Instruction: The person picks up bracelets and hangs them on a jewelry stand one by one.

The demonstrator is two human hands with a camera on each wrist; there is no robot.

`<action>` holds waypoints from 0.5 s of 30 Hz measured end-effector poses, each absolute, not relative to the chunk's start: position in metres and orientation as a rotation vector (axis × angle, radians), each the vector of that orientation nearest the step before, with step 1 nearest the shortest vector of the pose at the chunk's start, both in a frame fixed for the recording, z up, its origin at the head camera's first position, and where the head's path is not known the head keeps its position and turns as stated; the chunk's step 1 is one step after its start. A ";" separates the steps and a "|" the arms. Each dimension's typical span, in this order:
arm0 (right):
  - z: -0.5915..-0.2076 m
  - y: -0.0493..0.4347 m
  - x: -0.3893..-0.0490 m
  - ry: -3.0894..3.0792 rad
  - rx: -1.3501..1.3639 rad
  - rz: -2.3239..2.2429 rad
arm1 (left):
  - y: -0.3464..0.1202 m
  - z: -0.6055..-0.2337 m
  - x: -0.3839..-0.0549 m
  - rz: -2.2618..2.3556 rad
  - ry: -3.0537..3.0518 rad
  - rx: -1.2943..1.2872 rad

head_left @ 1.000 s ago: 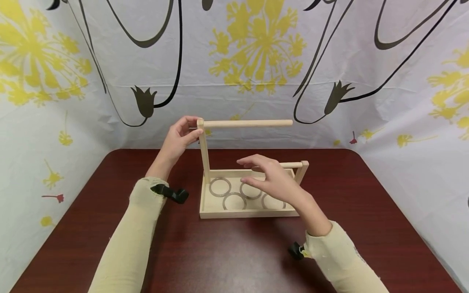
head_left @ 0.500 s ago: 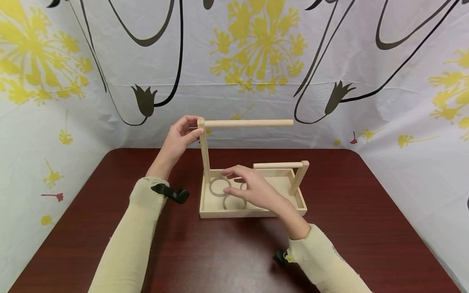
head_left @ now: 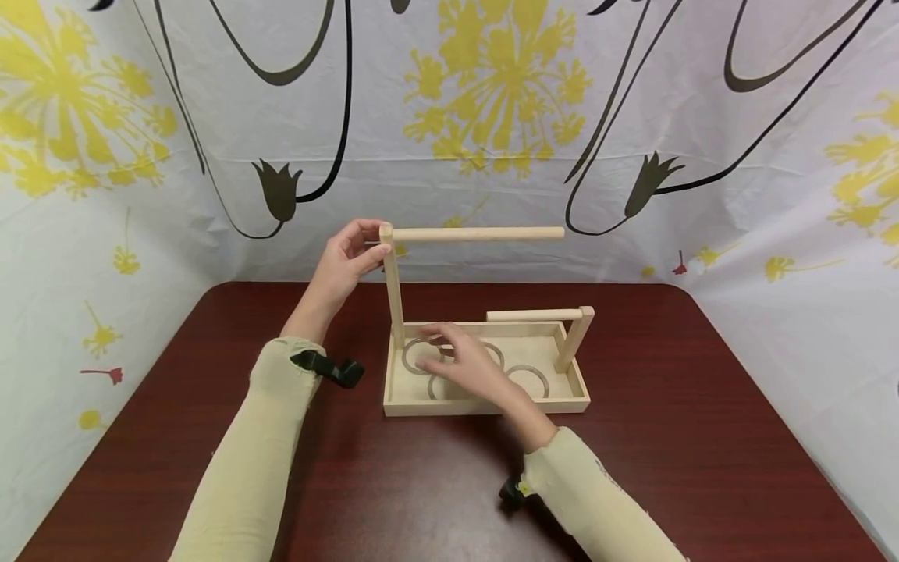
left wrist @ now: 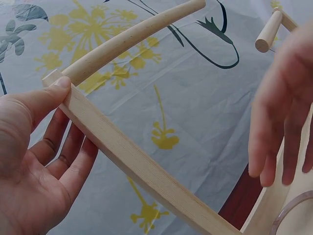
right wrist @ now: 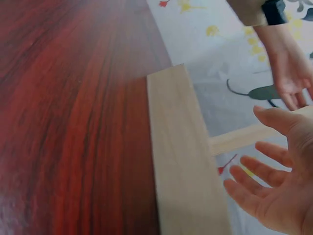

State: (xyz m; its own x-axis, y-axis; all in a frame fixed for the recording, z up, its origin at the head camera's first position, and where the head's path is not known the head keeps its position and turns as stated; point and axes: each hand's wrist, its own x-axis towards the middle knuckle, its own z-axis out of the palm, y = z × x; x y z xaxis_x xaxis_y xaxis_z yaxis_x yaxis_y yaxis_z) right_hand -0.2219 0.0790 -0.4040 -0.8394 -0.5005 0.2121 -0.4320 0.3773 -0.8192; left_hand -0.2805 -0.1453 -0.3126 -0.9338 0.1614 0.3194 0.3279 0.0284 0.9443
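My left hand (head_left: 344, 261) pinches the top of the tall wooden post (head_left: 393, 293) at the tray's left end, thumb in front and fingers behind, as the left wrist view also shows. From that post a round wooden bar (head_left: 477, 233) runs level to the right. Over the left part of the shallow wooden tray (head_left: 485, 407) hovers my right hand (head_left: 467, 363), fingers apart and holding nothing. Several greyish rings lie flat in the tray; one ring (head_left: 528, 368) shows at the right, another ring (head_left: 405, 363) at the left, and the hand partly covers others.
A shorter post (head_left: 574, 341) with its own round bar (head_left: 534, 315) stands at the tray's right end, the bar pointing left. The tray sits on a dark red wooden table (head_left: 421, 484). Behind hangs a white cloth (head_left: 449, 94) with yellow flowers.
My right hand has moved left and slightly down, from near the short bar to above the left rings. The right ring and short bar are uncovered. My left hand stays on the tall post.
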 end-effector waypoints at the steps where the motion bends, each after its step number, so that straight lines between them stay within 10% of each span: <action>1: -0.407 0.078 -0.224 2.546 -0.840 -1.499 | -0.145 -0.313 -0.280 -2.045 -2.159 -0.517; 15: -0.427 0.061 -0.240 2.711 -0.511 -1.367 | -0.145 -0.314 -0.281 -2.054 -2.154 -0.522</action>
State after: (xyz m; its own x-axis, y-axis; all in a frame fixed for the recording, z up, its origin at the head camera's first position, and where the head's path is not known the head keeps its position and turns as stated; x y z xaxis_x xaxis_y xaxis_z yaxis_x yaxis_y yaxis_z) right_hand -0.2398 0.0609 -0.4270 -0.9430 -0.3196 0.0924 -0.2643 0.5512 -0.7914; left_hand -0.2813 -0.1452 -0.3138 -0.9335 0.1644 0.3188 0.3263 0.0198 0.9451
